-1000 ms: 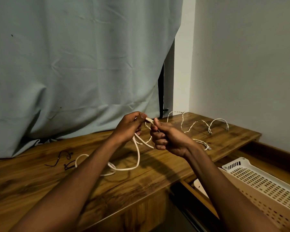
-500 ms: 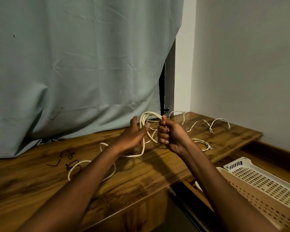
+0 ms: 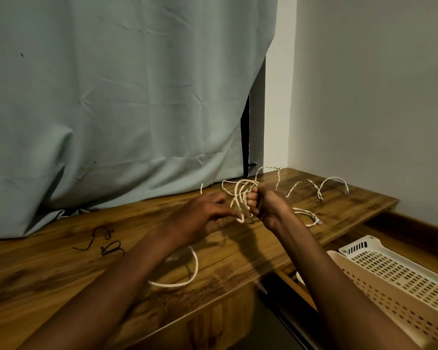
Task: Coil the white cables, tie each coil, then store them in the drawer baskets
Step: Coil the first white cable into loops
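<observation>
Right hand [image 3: 268, 208] grips coiled white cable [image 3: 240, 195]; left hand [image 3: 208, 213] pinches its strand.

I see both hands over the tabletop [image 3: 61, 279], mid-frame: right hand [image 3: 268, 208] w/ the cable coil [image 3: 240, 195], left hand [image 3: 202, 218] just left of it. Loose cable end [image 3: 187, 279] lies on tabletop in front of left hand. 2nd cable [image 3: 311, 185] behind/right, near wall. Ties [image 3: 106, 241] far left. Curtain [image 3: 111, 97] at back. Drawer w/ baskets [image 3: 390, 279] at right, below tabletop edge.
</observation>
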